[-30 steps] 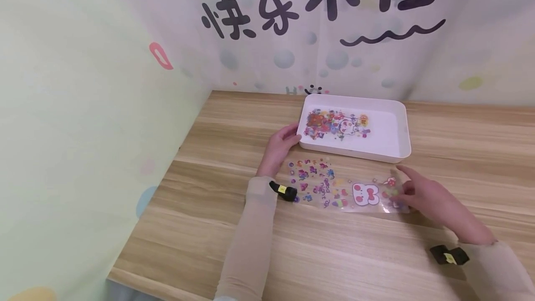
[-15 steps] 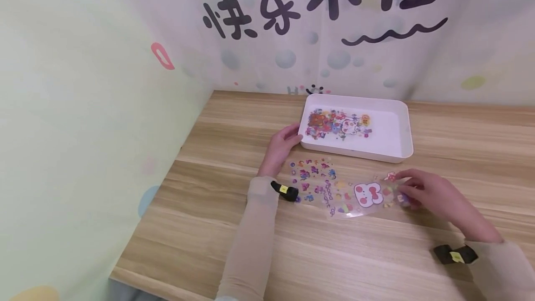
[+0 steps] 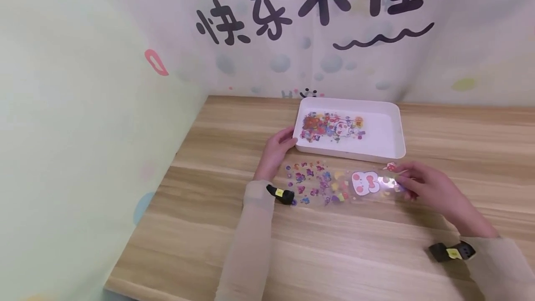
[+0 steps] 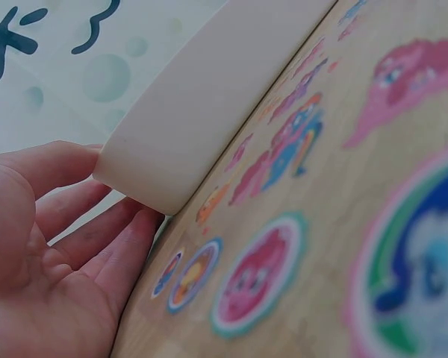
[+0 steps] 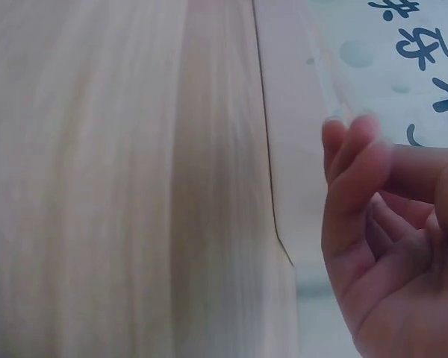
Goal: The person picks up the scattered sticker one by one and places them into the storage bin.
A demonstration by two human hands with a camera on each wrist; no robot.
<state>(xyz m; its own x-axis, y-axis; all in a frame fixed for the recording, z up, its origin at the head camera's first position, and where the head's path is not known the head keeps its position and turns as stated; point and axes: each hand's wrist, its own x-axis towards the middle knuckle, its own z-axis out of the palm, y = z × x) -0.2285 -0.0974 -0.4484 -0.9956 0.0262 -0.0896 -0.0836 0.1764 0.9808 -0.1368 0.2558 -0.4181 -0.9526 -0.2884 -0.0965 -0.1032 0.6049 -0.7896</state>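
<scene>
In the head view my right hand [image 3: 432, 187] pinches the right end of a clear sticker sheet [image 3: 365, 183] printed with a white rabbit face. The right wrist view shows the thumb and fingertips [image 5: 358, 149] pressed together. The sheet's left end overlaps a second sticker sheet [image 3: 309, 182], with small purple and pink figures, on the table. My left hand [image 3: 276, 150] holds the front left corner of a white tray [image 3: 351, 152], its thumb at the corner and fingers along the left side. The left wrist view shows the fingers reaching round the tray's end [image 4: 175, 127].
Inside the tray, several colourful sticker sheets [image 3: 330, 127] lie overlapped toward the left. The wooden table [image 3: 334, 250] meets a printed curtain [image 3: 259, 71] behind the tray and a pale one [image 3: 83, 129] at the left.
My right hand has drawn the rabbit sheet's right end up and lifted it slightly toward the tray. My left hand has stayed at the tray corner. The head view has shifted slightly.
</scene>
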